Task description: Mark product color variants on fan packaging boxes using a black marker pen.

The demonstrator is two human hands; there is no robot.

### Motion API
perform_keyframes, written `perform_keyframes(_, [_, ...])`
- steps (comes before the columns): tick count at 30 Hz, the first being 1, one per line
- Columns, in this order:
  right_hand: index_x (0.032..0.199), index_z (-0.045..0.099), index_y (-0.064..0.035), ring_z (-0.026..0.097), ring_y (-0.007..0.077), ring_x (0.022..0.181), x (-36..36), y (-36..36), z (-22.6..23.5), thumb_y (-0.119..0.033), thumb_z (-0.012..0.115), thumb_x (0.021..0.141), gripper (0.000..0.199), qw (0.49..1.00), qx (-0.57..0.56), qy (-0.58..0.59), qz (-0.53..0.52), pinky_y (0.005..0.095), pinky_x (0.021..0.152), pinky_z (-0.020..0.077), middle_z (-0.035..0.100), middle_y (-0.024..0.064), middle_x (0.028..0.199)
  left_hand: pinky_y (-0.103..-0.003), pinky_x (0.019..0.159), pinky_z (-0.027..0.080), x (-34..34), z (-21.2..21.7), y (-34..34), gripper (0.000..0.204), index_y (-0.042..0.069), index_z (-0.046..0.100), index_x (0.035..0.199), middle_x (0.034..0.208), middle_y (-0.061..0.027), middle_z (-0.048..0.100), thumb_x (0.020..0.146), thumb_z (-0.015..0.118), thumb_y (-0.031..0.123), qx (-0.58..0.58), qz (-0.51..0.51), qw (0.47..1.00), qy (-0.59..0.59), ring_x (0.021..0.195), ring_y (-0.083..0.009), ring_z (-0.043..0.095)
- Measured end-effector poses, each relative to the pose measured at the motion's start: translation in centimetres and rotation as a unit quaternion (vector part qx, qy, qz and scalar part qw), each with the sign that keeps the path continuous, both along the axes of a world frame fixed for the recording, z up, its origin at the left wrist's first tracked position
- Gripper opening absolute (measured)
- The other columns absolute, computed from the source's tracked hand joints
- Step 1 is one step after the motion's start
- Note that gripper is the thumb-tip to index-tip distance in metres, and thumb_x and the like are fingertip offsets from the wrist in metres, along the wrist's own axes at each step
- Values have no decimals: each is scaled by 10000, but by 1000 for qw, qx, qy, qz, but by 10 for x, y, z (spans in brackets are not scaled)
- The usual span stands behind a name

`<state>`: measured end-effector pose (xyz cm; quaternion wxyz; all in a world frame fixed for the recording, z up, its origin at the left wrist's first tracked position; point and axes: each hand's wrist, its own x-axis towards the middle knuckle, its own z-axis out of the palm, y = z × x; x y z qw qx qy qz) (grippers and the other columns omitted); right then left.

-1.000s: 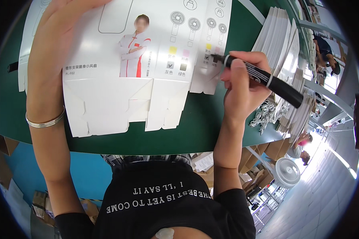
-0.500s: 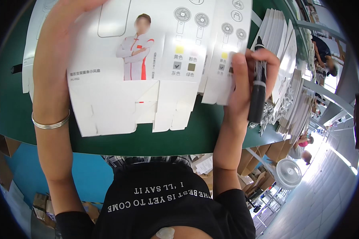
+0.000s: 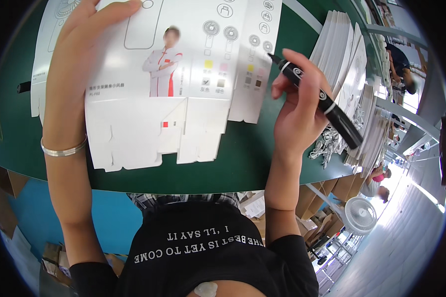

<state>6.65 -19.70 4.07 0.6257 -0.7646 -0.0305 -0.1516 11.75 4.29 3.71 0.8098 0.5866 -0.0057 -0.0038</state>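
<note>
A flattened white printed carton (image 3: 173,89) lies on the green table (image 3: 243,158), with a pictured person and small icons on it. My left hand (image 3: 82,54) rests flat on the carton's left part, a silver bangle (image 3: 63,150) on the wrist. My right hand (image 3: 297,114) holds a black marker (image 3: 317,101) just right of the carton, tip pointing up-left and lifted off the carton's right flap.
A tall stack of more flat white cartons (image 3: 347,64) stands at the right of the table, with white cords (image 3: 327,143) beside it. Another carton (image 3: 42,74) lies under the left edge. Cardboard boxes, a white fan (image 3: 360,215) and other people are at the right, below.
The right hand lifted the marker off the carton's right flap, first holding it upright, now angled with the tip raised. The carton has shifted slightly left under the left hand.
</note>
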Motion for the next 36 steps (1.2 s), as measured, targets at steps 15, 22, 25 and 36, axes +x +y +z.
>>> perform_keyframes(15, [778, 563, -1, 523, 26, 552, -8, 2, -2, 1, 643, 829, 94, 996, -6, 84, -30, 181, 504, 396, 592, 6, 648, -302, 929, 506, 1, 7, -10, 529, -114, 359, 1366, 1284, -247, 553, 871, 493, 12, -24, -20, 999, -13, 1127, -228, 607])
perform_keyframes(22, [924, 592, 7, 575, 63, 617, -2, 0, -5, -63, 674, 881, 116, 996, 19, 15, -86, 187, 566, 434, 620, 38, 723, -296, 936, 504, 0, 5, -7, 516, -114, 371, 1355, 1282, -251, 556, 868, 492, 4, -36, -16, 999, -4, 1130, -227, 609])
perform_keyframes(25, [1023, 595, -3, 573, 79, 636, 6, -3, -12, -90, 703, 886, 195, 982, -155, 1, -104, 202, 598, 455, 618, 34, 741, -291, 945, 496, 0, -5, 3, 520, -109, 376, 1356, 1292, -252, 545, 866, 500, 13, -48, -31, 998, -6, 1146, -229, 597])
perform_keyframes(36, [1087, 453, -60, 561, 54, 755, -5, 1, -2, -4, 644, 909, 267, 999, -18, -32, -35, 191, 696, 448, 690, 138, 972, -255, 750, 589, -8, -44, 49, 372, 52, 603, 1208, 1247, -92, 607, 945, 502, 294, 4, -17, 995, 93, 1019, -155, 680])
